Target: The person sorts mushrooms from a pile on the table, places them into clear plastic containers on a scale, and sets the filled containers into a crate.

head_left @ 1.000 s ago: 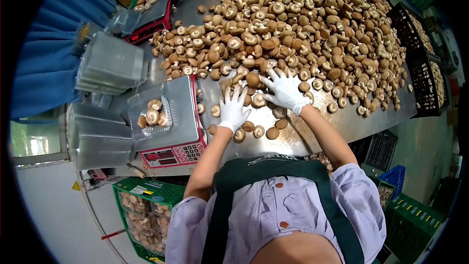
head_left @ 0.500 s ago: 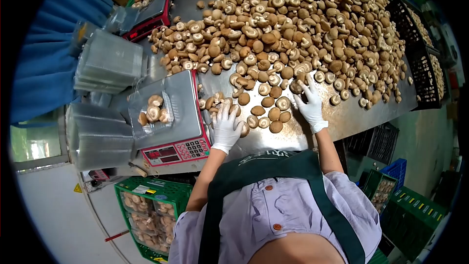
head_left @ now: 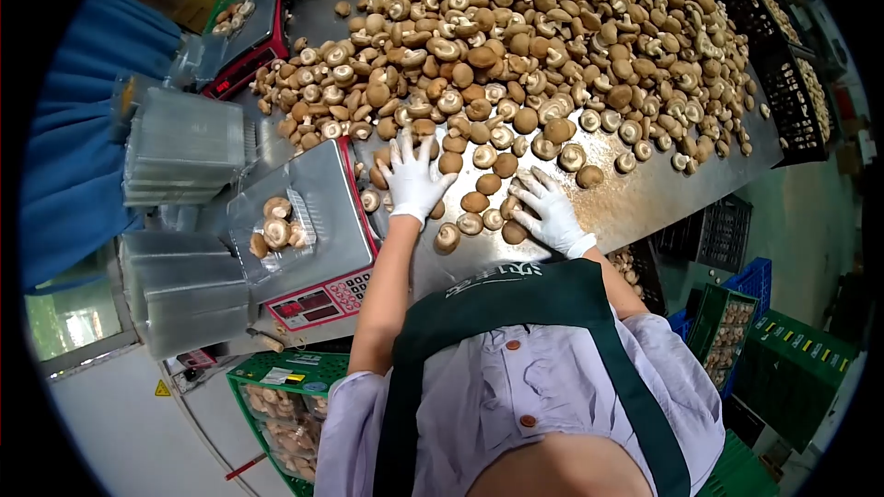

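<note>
In the head view, mushrooms [head_left: 505, 165] are spread on the metal bench [head_left: 692, 186]. Some of them are touched by the left hand [head_left: 415, 186], with its fingers well apart, and others by the right hand [head_left: 551, 217], its fingers slightly apart. Several are held in the clear tray [head_left: 246, 223], upon the scale [head_left: 337, 212].

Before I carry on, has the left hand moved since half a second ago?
Yes. Judged against the near scale, the left hand has moved forward along its side, toward the mushroom pile.
</note>
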Demonstrator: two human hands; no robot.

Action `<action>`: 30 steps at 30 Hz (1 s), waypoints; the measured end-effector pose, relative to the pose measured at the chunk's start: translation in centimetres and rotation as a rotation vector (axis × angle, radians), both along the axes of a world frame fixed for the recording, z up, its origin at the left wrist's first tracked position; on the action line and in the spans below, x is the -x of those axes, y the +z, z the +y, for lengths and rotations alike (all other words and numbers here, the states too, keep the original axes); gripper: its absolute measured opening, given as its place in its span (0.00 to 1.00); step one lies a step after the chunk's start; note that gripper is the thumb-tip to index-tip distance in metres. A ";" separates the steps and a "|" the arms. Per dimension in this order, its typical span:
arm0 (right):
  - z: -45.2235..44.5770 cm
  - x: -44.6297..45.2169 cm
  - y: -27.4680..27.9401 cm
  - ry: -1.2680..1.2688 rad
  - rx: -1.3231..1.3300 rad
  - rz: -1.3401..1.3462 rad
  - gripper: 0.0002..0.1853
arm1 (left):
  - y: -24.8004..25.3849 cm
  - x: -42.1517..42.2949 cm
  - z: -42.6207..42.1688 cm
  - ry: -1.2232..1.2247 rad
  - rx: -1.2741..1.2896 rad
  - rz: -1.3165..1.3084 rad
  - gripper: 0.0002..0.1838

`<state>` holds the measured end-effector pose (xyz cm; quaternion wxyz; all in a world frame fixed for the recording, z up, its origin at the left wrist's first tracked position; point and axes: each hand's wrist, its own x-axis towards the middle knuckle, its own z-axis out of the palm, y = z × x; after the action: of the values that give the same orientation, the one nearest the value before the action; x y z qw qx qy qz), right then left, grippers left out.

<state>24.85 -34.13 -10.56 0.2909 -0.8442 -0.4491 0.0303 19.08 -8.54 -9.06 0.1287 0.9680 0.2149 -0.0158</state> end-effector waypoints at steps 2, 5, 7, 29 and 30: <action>-1.0 -0.7 0.7 -0.054 -0.023 0.025 0.18 | -0.2 -0.3 0.2 0.030 -0.015 0.042 0.43; -1.7 -2.2 0.3 -0.226 -0.077 0.020 0.16 | -1.6 1.6 0.2 -0.123 -0.039 -0.071 0.41; -1.3 -3.3 0.9 -0.289 -0.128 0.002 0.16 | -1.2 3.3 -1.0 -0.136 -0.072 -0.122 0.37; -4.2 -8.3 2.6 -0.632 -0.758 0.928 0.29 | 1.8 -2.6 -2.7 -0.027 0.063 -0.092 0.26; -5.1 -8.9 0.9 -0.632 -0.849 1.045 0.25 | 1.3 -3.0 -2.8 -0.035 0.062 -0.087 0.26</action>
<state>33.72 -39.21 -9.65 0.7627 -0.6237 0.0389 0.1667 22.05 -11.32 -7.78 0.1677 0.9669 0.1914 0.0176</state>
